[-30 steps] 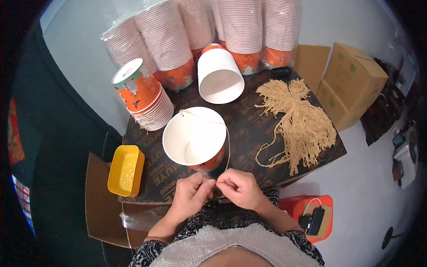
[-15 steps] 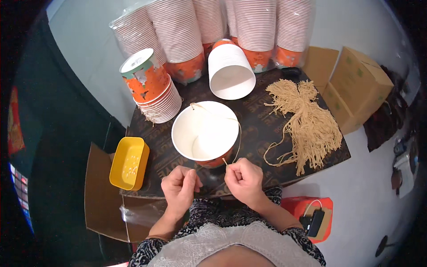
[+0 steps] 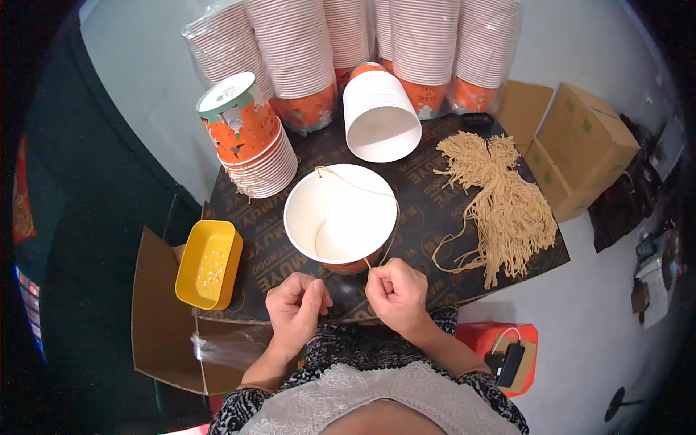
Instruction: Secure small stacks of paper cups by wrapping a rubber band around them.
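A white-lined paper bucket (image 3: pixel 305 212) with an orange outside stands upright in front of me, its mouth facing up. A thin tan cord (image 3: pixel 396 226) starts at the far left of its rim, crosses the opening and hangs outside on the right. My right hand (image 3: pixel 397 291) is closed in a pinch near the bucket's front right, with a cord end poking out above the fingers. Just left of it, my left hand (image 3: pixel 296 308) is curled shut with the thumb on top. Whatever it may hold is hidden.
Another bucket (image 3: pixel 384 134) lies on its side behind. At the left are stacked orange buckets (image 3: pixel 243 134) and a yellow tub (image 3: pixel 233 268) with small pale bits. A tan cord bundle (image 3: pixel 507 210) covers the table's right. Tall wrapped bucket stacks (image 3: pixel 293 51) line the back; cardboard boxes (image 3: pixel 580 138) stand beyond.
The whole view has shifted slightly. Both hands keep the same closed shape in nearly the same place, and the cord still loops over the bucket.
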A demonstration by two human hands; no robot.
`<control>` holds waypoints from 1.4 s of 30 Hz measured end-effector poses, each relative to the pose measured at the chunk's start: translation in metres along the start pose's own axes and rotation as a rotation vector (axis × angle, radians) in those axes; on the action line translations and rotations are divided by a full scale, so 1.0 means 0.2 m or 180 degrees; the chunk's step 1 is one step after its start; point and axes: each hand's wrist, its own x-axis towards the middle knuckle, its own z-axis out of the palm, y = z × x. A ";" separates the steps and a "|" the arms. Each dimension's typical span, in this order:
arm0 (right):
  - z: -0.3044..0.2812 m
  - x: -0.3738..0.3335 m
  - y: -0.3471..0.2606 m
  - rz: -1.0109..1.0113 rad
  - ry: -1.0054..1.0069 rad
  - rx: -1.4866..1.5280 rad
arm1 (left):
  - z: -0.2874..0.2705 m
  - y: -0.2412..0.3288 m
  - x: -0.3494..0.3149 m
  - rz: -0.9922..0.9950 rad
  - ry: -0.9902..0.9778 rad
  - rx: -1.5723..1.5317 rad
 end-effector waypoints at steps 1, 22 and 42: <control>0.00 0.00 0.00 -0.0002 0.0001 -0.0006 | 0.00 0.00 0.00 0.0038 -0.0024 0.0068; 0.04 0.05 0.04 -0.0094 0.0078 -0.0132 | -0.01 0.16 0.65 0.0938 -0.3251 0.1334; -0.04 0.05 0.05 -0.0208 -0.0069 -0.0113 | 0.06 0.14 0.61 0.0901 -0.2899 0.1494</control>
